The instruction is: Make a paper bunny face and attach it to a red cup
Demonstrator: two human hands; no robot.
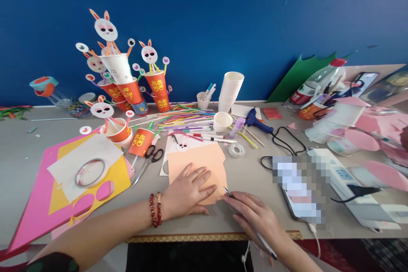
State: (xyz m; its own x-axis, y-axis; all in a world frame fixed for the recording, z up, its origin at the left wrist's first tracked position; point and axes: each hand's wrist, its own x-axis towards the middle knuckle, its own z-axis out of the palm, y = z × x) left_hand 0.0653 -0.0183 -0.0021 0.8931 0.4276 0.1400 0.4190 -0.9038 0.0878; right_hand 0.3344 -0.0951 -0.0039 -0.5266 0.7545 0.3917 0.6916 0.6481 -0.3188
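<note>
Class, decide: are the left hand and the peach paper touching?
Touching: the head view shows the left hand spread flat on the peach paper.

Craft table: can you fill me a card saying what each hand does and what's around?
Left hand: spread flat on the peach paper sheet
Right hand: holding the slim silver pen, tip by the sheet's right edge
Left of sheet: black-handled metal scissors
Beyond sheet, right: blue plastic glue gun
Back left: red paper cups, round white rabbit faces
</note>
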